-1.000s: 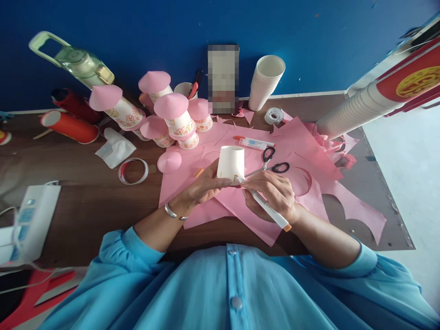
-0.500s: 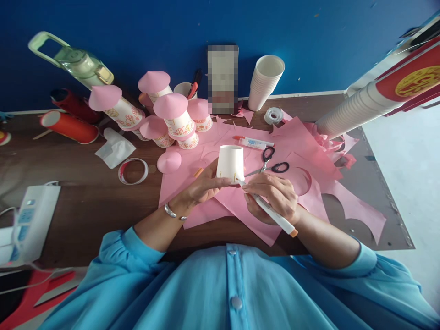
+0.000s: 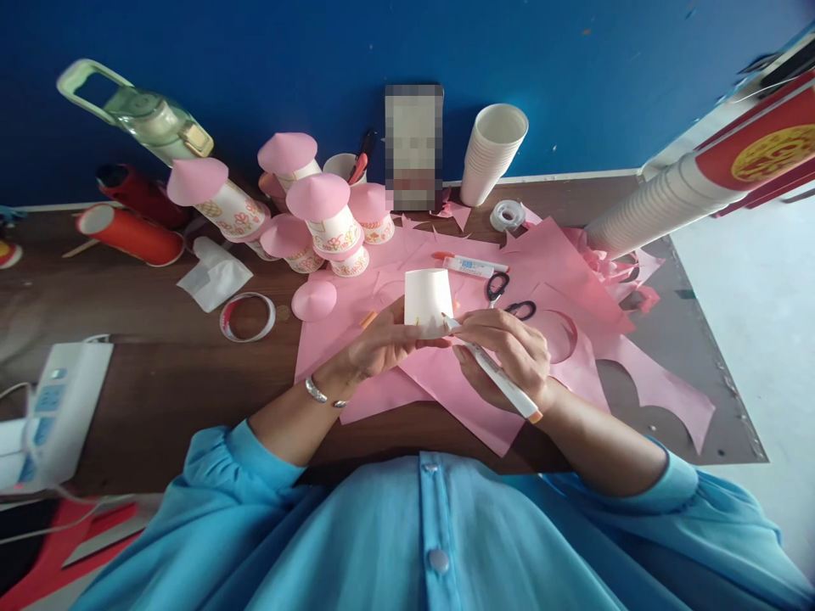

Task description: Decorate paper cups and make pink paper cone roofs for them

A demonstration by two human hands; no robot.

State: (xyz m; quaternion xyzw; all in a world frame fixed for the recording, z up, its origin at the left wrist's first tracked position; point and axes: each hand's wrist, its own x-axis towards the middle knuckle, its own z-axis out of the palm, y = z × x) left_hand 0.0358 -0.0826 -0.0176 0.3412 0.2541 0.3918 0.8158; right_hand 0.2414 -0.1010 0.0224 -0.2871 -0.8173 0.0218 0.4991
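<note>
A white paper cup (image 3: 427,297) is pinched near its lower end by my left hand (image 3: 383,341); small yellowish marks show low on its side. My right hand (image 3: 509,352) is closed around a white marker (image 3: 503,380) with an orange end, its tip touching the cup's lower right side. Under both hands lie cut sheets of pink paper (image 3: 439,378). Black-handled scissors (image 3: 521,309) rest just beyond my right hand, partly hidden by it. Another marker (image 3: 471,266) lies behind the cup.
Decorated cups with pink cones (image 3: 318,199) stand at the back left, near a green bottle (image 3: 153,119) and a tape ring (image 3: 248,317). A phone (image 3: 413,148) leans on the blue wall beside stacked cups (image 3: 491,153). A power strip (image 3: 60,416) sits far left.
The cup has turned slightly in my left hand, so its yellowish marks have shifted. My right hand and the marker have moved a little up and to the left.
</note>
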